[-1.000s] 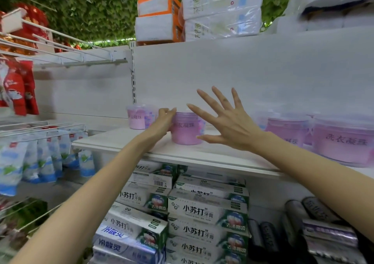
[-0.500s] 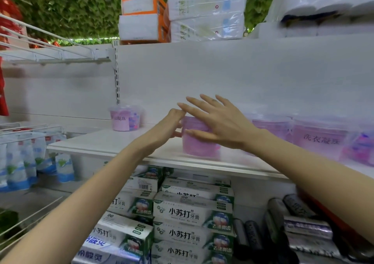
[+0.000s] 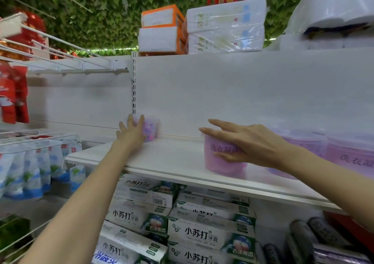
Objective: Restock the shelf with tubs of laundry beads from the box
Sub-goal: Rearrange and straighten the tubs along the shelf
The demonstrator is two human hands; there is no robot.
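On the white shelf (image 3: 172, 158) stands a pink tub of laundry beads (image 3: 218, 162) with dark lettering. My right hand (image 3: 255, 144) holds it from the right, thumb across its front and fingers reaching over its lid. Far back at the shelf's left end sits a smaller-looking clear tub of pink and blue beads (image 3: 150, 128). My left hand (image 3: 131, 134) reaches to it, with extended fingers against its left front side. More pink tubs (image 3: 348, 158) stand in a row at the right. The box is not in view.
Toothpaste cartons (image 3: 210, 235) are stacked under the shelf, with dark rolls (image 3: 303, 237) to their right. Blue and white pouches (image 3: 36, 166) hang on wire racks at the left. Tissue packs (image 3: 224, 26) sit on the top board. Bare shelf lies between the two tubs.
My left hand let go of the middle tub and stretched left and back to the far tub. My right hand went from hovering to holding the middle tub. The view shifted.
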